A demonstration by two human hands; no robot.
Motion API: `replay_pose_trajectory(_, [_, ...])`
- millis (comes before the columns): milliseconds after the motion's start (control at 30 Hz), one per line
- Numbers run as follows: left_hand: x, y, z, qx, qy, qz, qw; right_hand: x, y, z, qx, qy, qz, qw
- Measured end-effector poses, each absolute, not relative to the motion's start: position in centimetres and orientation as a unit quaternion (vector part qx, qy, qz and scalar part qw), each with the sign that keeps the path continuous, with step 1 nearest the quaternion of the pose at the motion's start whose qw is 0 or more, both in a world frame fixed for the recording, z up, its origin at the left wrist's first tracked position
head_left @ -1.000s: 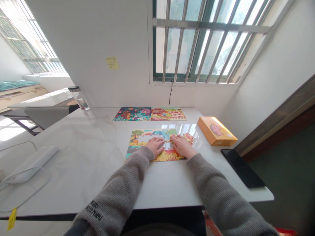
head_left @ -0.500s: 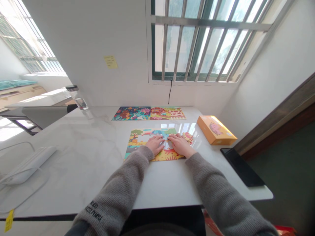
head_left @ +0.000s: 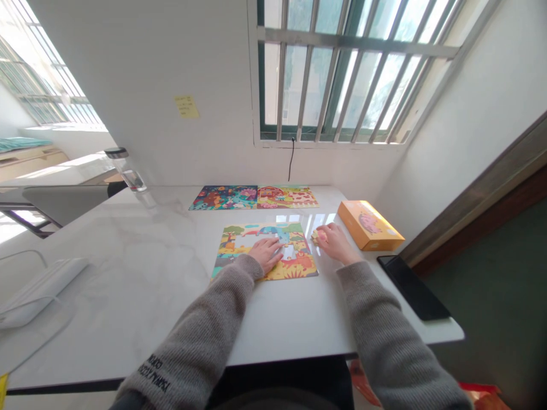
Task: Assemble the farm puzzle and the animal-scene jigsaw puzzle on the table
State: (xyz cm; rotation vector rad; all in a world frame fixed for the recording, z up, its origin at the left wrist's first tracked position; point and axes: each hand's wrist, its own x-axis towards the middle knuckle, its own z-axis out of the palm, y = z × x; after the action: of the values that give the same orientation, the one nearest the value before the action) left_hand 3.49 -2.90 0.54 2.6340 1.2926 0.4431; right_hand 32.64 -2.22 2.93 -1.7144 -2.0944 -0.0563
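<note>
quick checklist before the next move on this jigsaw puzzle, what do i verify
Left hand flat on the jigsaw puzzle: ok.
Right hand touching the loose pieces beside the puzzle: ok, though whether it has a firm hold is cannot tell.
Gap in the puzzle unobstructed: not ok, the left hand partly covers it.
Loose pieces' shape matches the gap: cannot tell, too small to see.
Right hand apart from the orange box: ok.
</note>
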Motion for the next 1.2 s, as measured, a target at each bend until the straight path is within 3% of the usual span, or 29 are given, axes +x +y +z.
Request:
replay_pose_trajectory(133, [3.4,-2.8,0.4,0.883,0.435,0.152,0.086,34.2,-2.1,1.9,-0.657,-0.734,-0.007,0.174])
replay_pose_trajectory(533, [3.1,-3.2,1.1,0.883,0.436,0.151,0.081,34.3,-2.2,2.5,-0.679,-0.705,-0.006,0.202])
replay_pose_trajectory(733, [2.9,-3.1,1.9,0.862,0.45,0.221,0.072,30.9,-3.1,3.5,-0.566,-0.775,0.043,0.277])
replay_pose_trajectory(967, [2.8,-2.5,1.4,0.786,0.445,0.375,0.209,25.4,-5.2,3.4,-0.443,-0.845,0.06,0.295])
replay_pose_trajectory(1067, [2.6,-2.3,0.9,0.785,0.437,0.366,0.243,24.8,-5.6,3.5,-0.431,-0.852,0.053,0.293])
replay_pose_trajectory(1200, [2.3,-1.9,0.5,0.833,0.412,0.307,0.206,24.9,-5.6,3.6,-0.433,-0.851,0.053,0.293])
